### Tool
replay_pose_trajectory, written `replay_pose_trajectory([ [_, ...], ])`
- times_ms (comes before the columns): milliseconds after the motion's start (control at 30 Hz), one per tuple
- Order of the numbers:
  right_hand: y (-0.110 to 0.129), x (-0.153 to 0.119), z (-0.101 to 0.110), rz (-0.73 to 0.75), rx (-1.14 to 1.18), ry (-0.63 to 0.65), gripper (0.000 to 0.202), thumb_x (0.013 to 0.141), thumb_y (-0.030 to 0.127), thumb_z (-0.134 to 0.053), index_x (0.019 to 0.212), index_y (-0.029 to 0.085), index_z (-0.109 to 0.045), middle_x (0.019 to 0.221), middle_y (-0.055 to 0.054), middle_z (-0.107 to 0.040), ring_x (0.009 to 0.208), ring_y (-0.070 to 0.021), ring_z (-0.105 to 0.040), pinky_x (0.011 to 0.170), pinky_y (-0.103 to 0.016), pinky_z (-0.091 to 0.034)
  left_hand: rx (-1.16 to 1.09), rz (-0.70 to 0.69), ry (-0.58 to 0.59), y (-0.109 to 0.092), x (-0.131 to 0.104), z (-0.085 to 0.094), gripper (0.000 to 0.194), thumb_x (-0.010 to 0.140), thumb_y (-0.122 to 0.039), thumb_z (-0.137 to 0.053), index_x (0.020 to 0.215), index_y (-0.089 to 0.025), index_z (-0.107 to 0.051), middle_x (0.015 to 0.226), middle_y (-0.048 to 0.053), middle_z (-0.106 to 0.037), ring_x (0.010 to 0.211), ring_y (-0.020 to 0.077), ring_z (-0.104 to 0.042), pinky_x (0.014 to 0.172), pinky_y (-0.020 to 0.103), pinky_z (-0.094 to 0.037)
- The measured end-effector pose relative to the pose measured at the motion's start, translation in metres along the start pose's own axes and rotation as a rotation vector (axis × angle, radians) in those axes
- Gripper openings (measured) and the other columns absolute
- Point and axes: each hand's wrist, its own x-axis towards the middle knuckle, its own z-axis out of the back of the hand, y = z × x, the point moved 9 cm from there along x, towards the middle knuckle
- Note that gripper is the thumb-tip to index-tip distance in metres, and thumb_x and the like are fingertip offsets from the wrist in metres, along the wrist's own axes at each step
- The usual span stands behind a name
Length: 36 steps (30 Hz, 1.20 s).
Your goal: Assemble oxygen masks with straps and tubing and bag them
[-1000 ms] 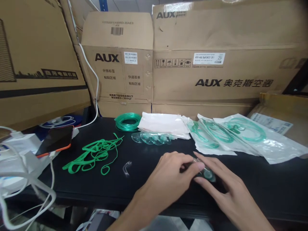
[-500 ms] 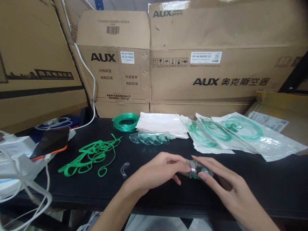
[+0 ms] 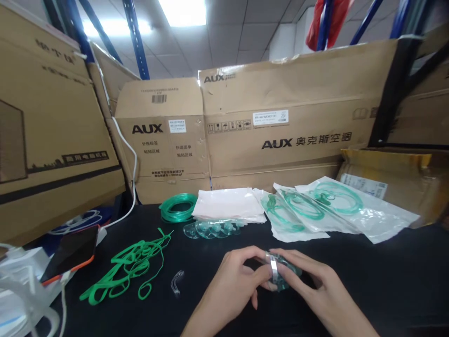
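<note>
Between my hands is a small clear green oxygen mask (image 3: 279, 281) with a shiny metal strip (image 3: 273, 265) across it. My left hand (image 3: 234, 276) pinches its left side between thumb and fingers, close to the strip. From the right, my right hand (image 3: 314, 276) grips the mask with its thumb in front and fingers over the top. My fingers hide much of its shape. Behind them lies a row of similar clear green masks (image 3: 212, 229). Off to the left are a tangle of green elastic strap (image 3: 131, 267) and several thin clear strips (image 3: 176, 282).
A green tubing coil (image 3: 178, 207) and a stack of white packs (image 3: 229, 204) stand at the back of the black table. Clear packs with green tubing (image 3: 336, 199) lie at the back right. A phone (image 3: 75, 250) and white cables are at left; cardboard boxes (image 3: 287, 159) wall the back.
The head view has tilted up, showing ceiling lights and blue posts. Both hands keep hold of the mask, which has turned so the metal strip faces me more.
</note>
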Motion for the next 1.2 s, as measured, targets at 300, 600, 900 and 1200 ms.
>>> replay_pose_trajectory([
  [300,0.012,0.010,-0.005,0.025,0.027,-0.049,0.037,0.096,0.050,-0.069,0.124,0.029,-0.082,0.129,-0.007,-0.079,0.123,-0.0288,-0.072,0.103,-0.027,-0.057,-0.096,-0.061,-0.121,0.001,0.005,0.011,0.030,0.086,-0.041,-0.075,0.094,-0.018,-0.057,0.096,0.006,-0.073,0.072,0.0242,-0.080,0.036,0.016,-0.050],
  [600,-0.009,0.013,-0.007,0.020,-0.012,-0.063,0.042,0.096,0.051,-0.068,0.128,0.027,-0.080,0.131,-0.007,-0.078,0.130,-0.0311,-0.068,0.108,-0.030,-0.055,0.222,-0.079,-0.118,-0.001,-0.001,0.025,0.018,0.090,-0.034,-0.072,0.096,-0.021,-0.083,0.100,0.005,-0.076,0.080,0.0179,-0.074,0.073,0.026,-0.058],
  [900,-0.005,0.005,-0.005,-0.058,-0.047,-0.055,0.047,0.093,0.057,-0.070,0.131,0.030,-0.077,0.138,-0.004,-0.074,0.135,-0.0293,-0.064,0.111,-0.028,-0.052,0.410,-0.137,-0.103,-0.022,-0.012,0.023,0.016,0.090,-0.041,-0.075,0.098,-0.032,-0.085,0.084,-0.003,-0.057,0.071,0.0108,-0.052,0.064,0.024,-0.039],
  [1200,-0.003,0.003,0.000,-0.066,-0.034,-0.062,0.044,0.092,0.052,-0.074,0.127,0.026,-0.079,0.131,-0.008,-0.078,0.133,-0.0340,-0.065,0.105,-0.034,-0.059,0.404,-0.171,-0.175,-0.018,-0.006,0.021,0.018,0.095,-0.040,-0.071,0.089,-0.029,-0.084,0.078,-0.004,-0.056,0.070,0.0108,-0.052,0.065,0.025,-0.037],
])
